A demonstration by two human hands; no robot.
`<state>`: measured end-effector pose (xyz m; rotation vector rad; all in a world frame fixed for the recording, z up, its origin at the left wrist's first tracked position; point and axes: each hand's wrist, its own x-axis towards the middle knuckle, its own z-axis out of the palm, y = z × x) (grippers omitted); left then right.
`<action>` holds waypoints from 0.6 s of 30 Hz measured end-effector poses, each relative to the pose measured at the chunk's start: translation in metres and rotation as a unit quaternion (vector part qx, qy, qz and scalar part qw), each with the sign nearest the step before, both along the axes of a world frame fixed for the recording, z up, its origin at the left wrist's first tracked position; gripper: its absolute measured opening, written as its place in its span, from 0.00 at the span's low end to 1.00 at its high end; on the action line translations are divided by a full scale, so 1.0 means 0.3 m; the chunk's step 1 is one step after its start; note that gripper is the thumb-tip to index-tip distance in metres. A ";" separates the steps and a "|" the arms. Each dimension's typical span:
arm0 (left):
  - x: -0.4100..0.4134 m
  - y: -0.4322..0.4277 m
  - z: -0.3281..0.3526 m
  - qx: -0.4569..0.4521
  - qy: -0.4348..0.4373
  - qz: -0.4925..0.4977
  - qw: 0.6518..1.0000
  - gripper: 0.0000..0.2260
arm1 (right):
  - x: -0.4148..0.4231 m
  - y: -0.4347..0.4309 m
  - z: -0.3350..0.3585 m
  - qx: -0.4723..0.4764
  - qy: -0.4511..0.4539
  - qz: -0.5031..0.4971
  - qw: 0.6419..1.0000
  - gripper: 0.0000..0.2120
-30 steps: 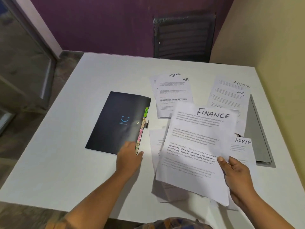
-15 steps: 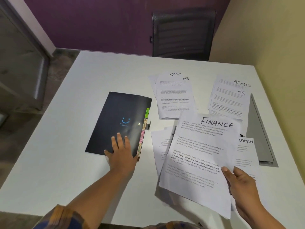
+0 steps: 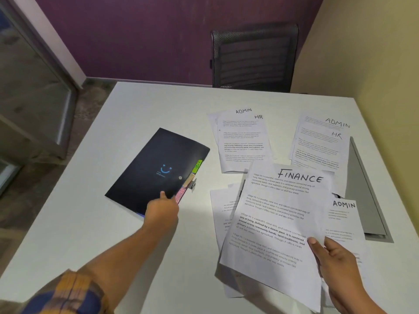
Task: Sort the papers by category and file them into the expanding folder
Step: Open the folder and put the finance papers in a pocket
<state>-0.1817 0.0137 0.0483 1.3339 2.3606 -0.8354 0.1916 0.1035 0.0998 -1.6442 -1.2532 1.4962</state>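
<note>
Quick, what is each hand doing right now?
Left hand: pinches the near corner of the folder, thumb on top.
Right hand: holds the FINANCE sheet, thumb on top.

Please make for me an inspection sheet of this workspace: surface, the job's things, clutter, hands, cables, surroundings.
Surface: white table, papers spread over its right half.
Job's things: black folder on the table, coloured tabs at its right edge; FINANCE sheet; middle pile and right pile, both showing ADMIN and HR; ADMIN sheet.
Clutter: grey flap near the table's right edge; purpose unclear.
Hands: left hand pinches the folder's near corner; right hand holds the FINANCE sheet above other papers.
Cables: nothing seen.
Surroundings: black chair, purple wall, glass partition on the left.
</note>
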 end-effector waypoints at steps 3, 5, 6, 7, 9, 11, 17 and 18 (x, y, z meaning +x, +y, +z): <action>-0.049 0.036 0.096 0.005 0.026 -0.059 0.998 0.25 | 0.008 0.004 0.006 -0.003 0.006 0.003 1.000 0.07; -0.063 0.043 0.142 0.014 0.043 -0.075 0.996 0.26 | 0.005 0.008 0.019 -0.003 0.007 0.000 1.000 0.07; -0.066 0.042 0.161 0.022 0.050 -0.073 0.996 0.24 | 0.003 0.009 0.023 -0.002 0.012 -0.001 1.000 0.07; -0.067 0.043 0.179 0.029 0.057 -0.068 0.996 0.22 | -0.002 0.009 0.029 0.000 0.017 -0.003 1.000 0.07; -0.079 0.040 0.201 0.028 0.072 -0.059 0.995 0.16 | -0.010 0.009 0.035 0.004 0.025 -0.005 1.000 0.07; -0.094 0.036 0.208 0.027 0.083 -0.047 0.995 0.14 | -0.015 0.010 0.032 0.004 0.030 -0.004 1.000 0.07; -0.124 0.010 0.218 0.107 0.107 0.011 0.988 0.38 | -0.022 0.017 0.041 0.013 0.045 0.016 0.999 0.06; -0.130 0.005 0.221 0.117 0.104 0.007 0.988 0.40 | -0.020 0.019 0.037 0.005 0.054 0.015 0.998 0.06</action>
